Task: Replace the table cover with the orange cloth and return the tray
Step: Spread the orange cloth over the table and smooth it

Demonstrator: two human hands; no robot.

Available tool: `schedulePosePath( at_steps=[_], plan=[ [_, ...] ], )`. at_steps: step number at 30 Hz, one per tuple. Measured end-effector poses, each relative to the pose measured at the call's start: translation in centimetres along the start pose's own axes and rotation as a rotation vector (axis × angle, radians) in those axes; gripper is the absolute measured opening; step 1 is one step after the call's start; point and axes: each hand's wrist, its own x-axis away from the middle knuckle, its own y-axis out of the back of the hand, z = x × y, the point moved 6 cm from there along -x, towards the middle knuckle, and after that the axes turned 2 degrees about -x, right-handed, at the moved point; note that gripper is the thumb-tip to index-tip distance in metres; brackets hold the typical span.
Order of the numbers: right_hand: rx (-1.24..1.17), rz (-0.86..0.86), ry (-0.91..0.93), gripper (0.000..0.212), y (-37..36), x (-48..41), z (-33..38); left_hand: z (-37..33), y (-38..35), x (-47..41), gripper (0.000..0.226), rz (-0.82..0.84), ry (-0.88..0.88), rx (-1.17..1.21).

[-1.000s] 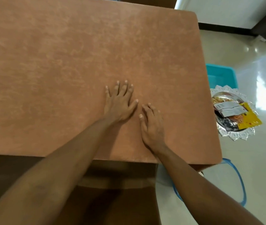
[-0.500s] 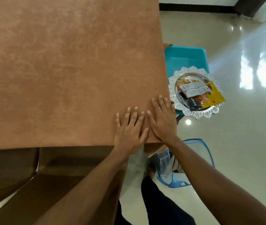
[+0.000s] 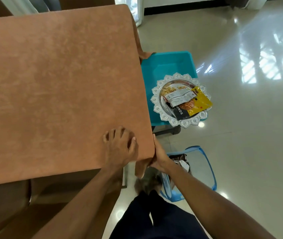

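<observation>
Both hands have shifted to the counter's near right corner since a second ago. Left hand [image 3: 120, 149] presses spread on the orange cloth [image 3: 59, 92]; right hand [image 3: 159, 156] pinches its hanging corner. Tray [image 3: 159, 107] rests on the blue bin [image 3: 170, 66] beside the counter.

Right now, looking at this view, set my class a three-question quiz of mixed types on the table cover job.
1. True or false: the silver tray already sits on the orange cloth.
2. Which hand lies flat on top of the cloth? A) left hand B) right hand
3. Fill in: the tray rests on a ____ plastic stool.

Key: 1 false, it is beside the table; 2 A, the right is at the corner edge; 3 blue.
</observation>
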Motion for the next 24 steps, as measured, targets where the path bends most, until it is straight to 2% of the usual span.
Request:
schedulePosePath(
  at_steps=[3,6,9,13,16,24],
  plan=[
    [0.174,-0.05,-0.03,0.062,0.3,-1.3,1.5,0.3,0.3,-1.6,0.02,-0.018,-0.062,0.013],
    [0.306,-0.112,-0.024,0.068,-0.3,-2.4,5.2,0.7,0.7,-3.4,0.023,-0.051,-0.116,-0.009],
    [0.407,-0.167,0.058,0.056,-0.6,-3.7,9.5,1.1,1.4,-6.4,0.025,-0.099,-0.128,0.012],
    [0.378,-0.183,0.14,0.046,-1.9,-6.1,14.7,1.8,1.8,-11.9,0.028,-0.102,-0.088,0.025],
    [0.254,-0.172,0.198,0.037,-3.4,-8.7,19.1,2.7,1.9,-17.6,0.034,-0.115,-0.022,0.058],
    [-0.074,-0.119,0.251,0.042,-7.0,-21.7,31.4,3.9,1.6,-37.9,0.045,-0.182,-0.024,0.04]
  ],
)
